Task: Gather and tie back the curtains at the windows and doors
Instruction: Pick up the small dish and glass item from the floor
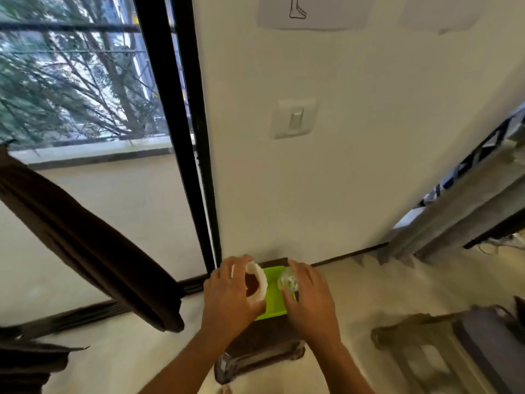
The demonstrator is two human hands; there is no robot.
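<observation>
A dark brown curtain (85,245) hangs gathered in a long bundle at the left, slanting across the glass door (113,194). My left hand (230,294) grips a white cup (257,282) with brown liquid inside. My right hand (309,297) holds a clear glass (288,280) by its side. Both hands are over a lime green tray (274,305) that sits on a small dark wooden stool (261,345) by the wall.
The black door frame (196,137) stands just left of the stool. A light switch (295,119) is on the white wall above. A second dark stool (420,345) and a grey bag (488,342) stand at the lower right. Grey fabric (454,211) drapes at the right.
</observation>
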